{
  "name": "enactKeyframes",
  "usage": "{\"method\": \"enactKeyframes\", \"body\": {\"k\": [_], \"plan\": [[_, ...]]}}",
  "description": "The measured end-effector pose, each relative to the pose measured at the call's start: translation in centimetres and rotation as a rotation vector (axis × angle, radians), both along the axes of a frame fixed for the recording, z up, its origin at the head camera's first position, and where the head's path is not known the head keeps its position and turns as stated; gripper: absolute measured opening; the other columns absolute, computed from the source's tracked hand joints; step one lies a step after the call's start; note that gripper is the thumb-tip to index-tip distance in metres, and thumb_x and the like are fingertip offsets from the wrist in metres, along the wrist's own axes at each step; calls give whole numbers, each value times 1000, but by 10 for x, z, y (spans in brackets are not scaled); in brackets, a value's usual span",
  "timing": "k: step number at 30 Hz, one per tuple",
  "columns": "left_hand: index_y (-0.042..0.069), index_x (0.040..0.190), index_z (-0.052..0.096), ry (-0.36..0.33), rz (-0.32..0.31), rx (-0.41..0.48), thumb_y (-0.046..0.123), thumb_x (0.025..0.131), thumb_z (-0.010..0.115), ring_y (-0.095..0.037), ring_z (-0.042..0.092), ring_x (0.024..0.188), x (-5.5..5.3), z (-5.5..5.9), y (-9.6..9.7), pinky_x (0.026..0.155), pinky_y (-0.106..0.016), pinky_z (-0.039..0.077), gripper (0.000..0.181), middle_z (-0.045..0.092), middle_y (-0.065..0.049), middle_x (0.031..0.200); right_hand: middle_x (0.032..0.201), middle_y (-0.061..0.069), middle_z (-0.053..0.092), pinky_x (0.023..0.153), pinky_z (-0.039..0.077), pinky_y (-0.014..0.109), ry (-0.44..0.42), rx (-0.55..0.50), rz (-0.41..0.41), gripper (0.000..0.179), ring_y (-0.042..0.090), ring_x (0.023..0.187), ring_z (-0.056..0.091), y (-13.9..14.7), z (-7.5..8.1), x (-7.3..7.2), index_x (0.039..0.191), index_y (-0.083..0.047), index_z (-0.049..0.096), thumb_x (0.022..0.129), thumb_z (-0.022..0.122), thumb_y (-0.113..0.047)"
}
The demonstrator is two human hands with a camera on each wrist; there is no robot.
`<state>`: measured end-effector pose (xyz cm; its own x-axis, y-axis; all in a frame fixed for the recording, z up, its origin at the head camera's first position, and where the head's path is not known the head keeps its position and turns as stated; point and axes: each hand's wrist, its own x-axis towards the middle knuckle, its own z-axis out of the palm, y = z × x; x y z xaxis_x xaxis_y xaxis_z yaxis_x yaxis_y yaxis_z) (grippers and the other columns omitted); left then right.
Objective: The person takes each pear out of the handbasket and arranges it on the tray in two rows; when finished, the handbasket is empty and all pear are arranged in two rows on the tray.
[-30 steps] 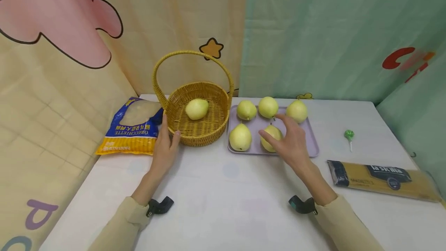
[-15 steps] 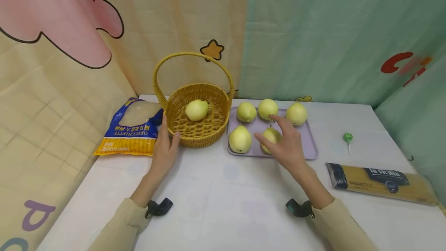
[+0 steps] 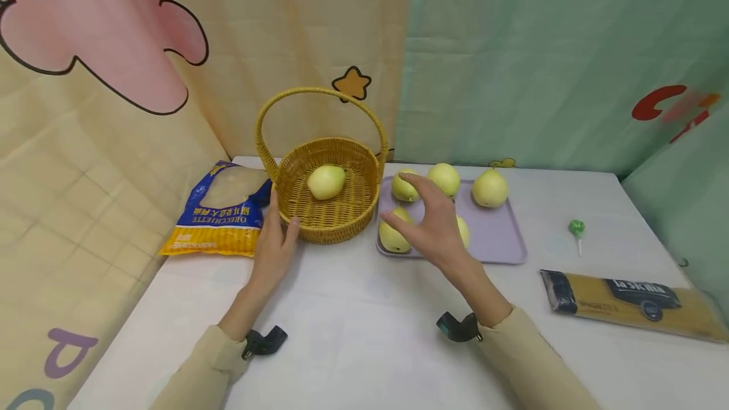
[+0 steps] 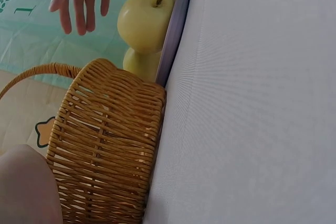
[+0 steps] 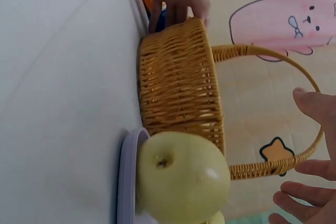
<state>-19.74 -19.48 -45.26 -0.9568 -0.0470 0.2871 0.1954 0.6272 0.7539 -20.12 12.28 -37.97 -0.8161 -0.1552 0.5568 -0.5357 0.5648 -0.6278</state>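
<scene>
A single yellow-green pear (image 3: pixel 326 182) lies in the wicker basket (image 3: pixel 333 233). My left hand (image 3: pixel 273 248) rests against the basket's near left side with its fingers extended. Above the lilac tray (image 3: pixel 501 242), my right hand (image 3: pixel 435 226) hovers with thumb and fingers spread and nothing between them. Several pears sit on the tray; the front-left pear (image 3: pixel 393 233) and another front pear (image 3: pixel 464 231) are partly hidden by the right hand. In the right wrist view, a pear (image 5: pixel 181 177) stands close to the basket, below the hand's fingers.
An orecchiette bag (image 3: pixel 219 214) lies left of the basket. To the right of the tray are a green lollipop (image 3: pixel 577 228) and a spaghetti pack (image 3: pixel 632 302). Printed curtains (image 3: pixel 512 68) hang along the table's back edge. The basket's tall handle (image 3: pixel 321 91) arches upward.
My right hand has moved left and up, from the front-right pear toward the front-left one, without taking hold of any. The left hand stays at the basket.
</scene>
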Motion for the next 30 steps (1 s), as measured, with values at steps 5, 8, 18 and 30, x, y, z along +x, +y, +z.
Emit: {"method": "enactKeyframes", "body": {"k": [5,8,18,30], "plan": [[20,171,-4,-1,11,1,27,113,46,-39,15,162,3,-1,3,130,-61,16,77,8,-13,178,149,10,61,117,46,47,-33,10,40,77,28,140,56,-26,3,-9,148,-7,58,84,90,-35],[19,171,-5,1,12,-5,27,113,46,-39,16,162,4,-1,3,130,-61,16,77,8,-13,178,151,11,59,118,45,49,-49,9,61,76,29,142,54,-39,5,-14,149,-6,57,86,89,-36],[20,171,-5,4,8,-7,34,114,43,-38,16,163,3,1,2,130,-61,17,76,9,-12,178,152,11,59,120,43,48,-74,-10,93,77,28,144,52,-72,11,-31,152,-8,54,89,85,-41],[20,171,-6,-1,0,-2,34,114,43,-37,15,163,0,1,2,131,-61,16,76,7,-11,178,160,8,51,125,35,51,-148,23,75,83,27,150,46,-97,8,-56,157,-11,49,89,84,-44]]}}
